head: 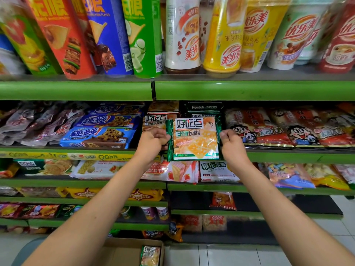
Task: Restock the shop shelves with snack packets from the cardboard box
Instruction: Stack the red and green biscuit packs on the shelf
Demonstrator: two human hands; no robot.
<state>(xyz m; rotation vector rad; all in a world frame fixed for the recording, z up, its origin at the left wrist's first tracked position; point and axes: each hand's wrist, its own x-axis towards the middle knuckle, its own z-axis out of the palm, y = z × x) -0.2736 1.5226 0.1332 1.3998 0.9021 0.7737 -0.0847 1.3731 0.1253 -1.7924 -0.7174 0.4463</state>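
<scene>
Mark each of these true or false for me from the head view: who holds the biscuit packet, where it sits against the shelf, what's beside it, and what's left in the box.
1. Both hands hold the green biscuit packet, left hand and right hand at its side edges. True.
2. The packet lies flat on the floor. False: it is held upright in front of the shelf, by a stack of matching packets.
3. The cardboard box is empty. False: at least one matching packet shows inside.
4. Blue cookie packs lie to the left of the held packet. True.
5. The top shelf holds only bags. False: tall tubes and cups stand there.
</scene>
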